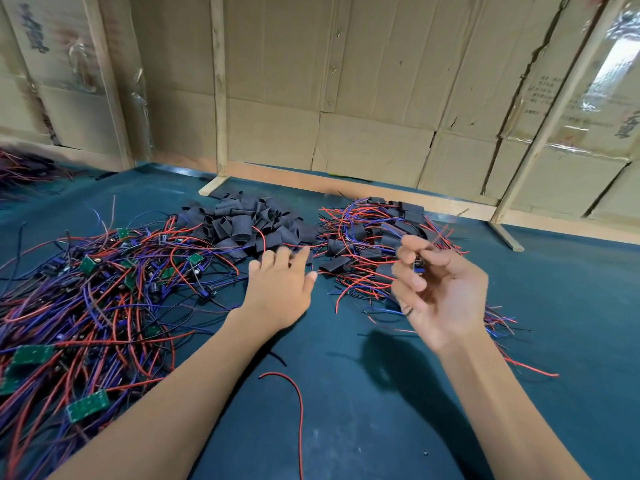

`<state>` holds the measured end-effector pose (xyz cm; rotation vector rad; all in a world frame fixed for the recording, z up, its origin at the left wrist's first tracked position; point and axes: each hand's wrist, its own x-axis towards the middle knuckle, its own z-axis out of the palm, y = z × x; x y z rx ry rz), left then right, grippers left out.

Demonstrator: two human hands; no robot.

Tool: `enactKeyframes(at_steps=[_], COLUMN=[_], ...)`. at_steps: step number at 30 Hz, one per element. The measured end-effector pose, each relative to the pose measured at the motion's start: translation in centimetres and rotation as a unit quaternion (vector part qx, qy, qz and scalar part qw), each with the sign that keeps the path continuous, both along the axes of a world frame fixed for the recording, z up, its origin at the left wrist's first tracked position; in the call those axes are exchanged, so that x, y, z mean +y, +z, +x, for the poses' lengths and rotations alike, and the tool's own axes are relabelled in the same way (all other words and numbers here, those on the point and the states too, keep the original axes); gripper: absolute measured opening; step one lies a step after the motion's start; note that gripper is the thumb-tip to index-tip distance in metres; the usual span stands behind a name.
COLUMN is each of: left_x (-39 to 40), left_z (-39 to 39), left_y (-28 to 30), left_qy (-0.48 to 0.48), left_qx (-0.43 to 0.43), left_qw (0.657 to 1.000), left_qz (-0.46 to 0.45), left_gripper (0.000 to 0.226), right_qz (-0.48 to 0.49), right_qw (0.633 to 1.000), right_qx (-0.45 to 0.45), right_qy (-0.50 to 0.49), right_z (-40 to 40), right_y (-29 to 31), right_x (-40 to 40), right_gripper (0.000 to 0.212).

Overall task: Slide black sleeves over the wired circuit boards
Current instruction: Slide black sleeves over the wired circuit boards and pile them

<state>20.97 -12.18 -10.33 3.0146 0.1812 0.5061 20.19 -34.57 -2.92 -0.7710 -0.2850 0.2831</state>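
Note:
A heap of loose black sleeves lies at the middle back of the table. To its left sprawls a big tangle of green circuit boards with red and blue wires. On the right sits a pile of sleeved boards. My left hand reaches palm down to the near edge of the sleeve heap, fingers extended onto a sleeve. My right hand is raised palm up over the right pile, its fingers curled round a small dark wired board, partly hidden by the fingers.
The table has a dark teal cover. A single loose red wire lies near the front centre. Cardboard walls on wooden frames close off the back. Another wire bundle lies at the far left.

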Motion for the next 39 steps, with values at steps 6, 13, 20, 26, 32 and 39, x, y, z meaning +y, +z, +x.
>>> enactKeyframes(at_steps=[6, 13, 20, 26, 32, 39], left_x=[0.6, 0.4, 0.6, 2.2, 0.8, -0.1], left_z=[1.7, 1.3, 1.8, 1.3, 0.5, 0.1], left_y=[1.3, 0.7, 2.2, 2.2, 2.1, 3.2], left_qy=[0.066, 0.057, 0.048, -0.017, -0.152, -0.191], left_qx=[0.023, -0.016, 0.021, -0.129, -0.127, -0.008], left_qw=[0.996, 0.998, 0.995, 0.97, 0.853, 0.582], left_qz=[-0.048, -0.024, -0.09, -0.207, -0.483, -0.79], left_gripper=[0.051, 0.034, 0.036, 0.058, 0.054, 0.046], right_qz=[-0.34, -0.622, -0.658, -0.648, -0.578, -0.467], right_qw=[0.927, 0.616, 0.579, 0.584, 0.645, 0.751], right_qx=[-0.138, -0.441, -0.463, -0.463, -0.427, -0.392], right_qy=[-0.077, -0.199, -0.131, -0.157, -0.259, -0.254], right_z=[0.1, 0.2, -0.1, 0.1, 0.3, 0.2], right_y=[-0.4, -2.0, -2.1, -2.3, -2.8, -2.6], right_x=[0.2, 0.0, 0.0, -0.2, -0.1, -0.3], right_gripper=[0.047, 0.036, 0.019, 0.01, 0.016, 0.01])
